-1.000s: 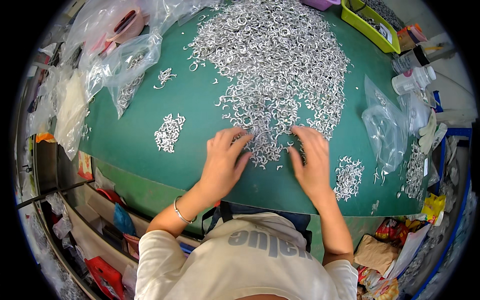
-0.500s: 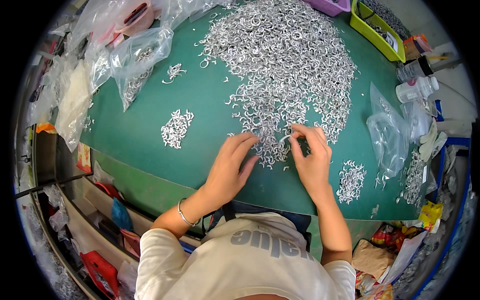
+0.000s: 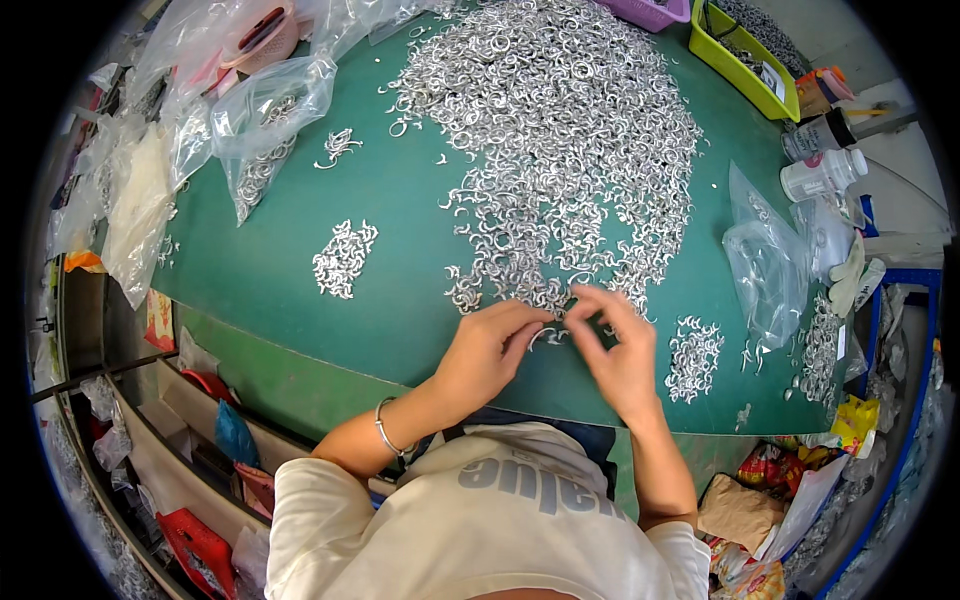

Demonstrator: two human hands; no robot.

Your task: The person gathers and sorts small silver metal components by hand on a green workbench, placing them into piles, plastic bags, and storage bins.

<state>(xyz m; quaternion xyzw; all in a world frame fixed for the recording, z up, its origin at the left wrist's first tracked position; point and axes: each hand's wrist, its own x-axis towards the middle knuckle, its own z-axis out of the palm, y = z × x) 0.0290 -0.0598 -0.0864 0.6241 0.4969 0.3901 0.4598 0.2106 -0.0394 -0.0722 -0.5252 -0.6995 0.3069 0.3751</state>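
Both my hands meet at the near edge of a big pile of small silvery metal rings and curved pieces (image 3: pixel 560 130). My left hand (image 3: pixel 488 350) is closed in a pinch, thumb against forefinger. A curved metal piece (image 3: pixel 537 336) shows at its thumb tip. Close beside it, my right hand (image 3: pixel 622 350) has thumb and bent fingers drawn together; what they hold, if anything, is too small to make out. A small heap of curved pieces (image 3: pixel 343 260) lies to the left, and another small heap (image 3: pixel 694 358) to the right of my right hand.
Everything lies on a green tabletop (image 3: pixel 240 250). Clear bags (image 3: pixel 270 120) and a pink basket (image 3: pixel 265 45) stand at the far left. A yellow-green tray (image 3: pixel 745 65), white bottle (image 3: pixel 825 175) and clear bag (image 3: pixel 765 265) line the right side. Open drawers (image 3: pixel 160 460) are below left.
My hands have come closer together and nearer to my body. The curved piece that was in my right fingertips no longer shows there; one shows at my left thumb.
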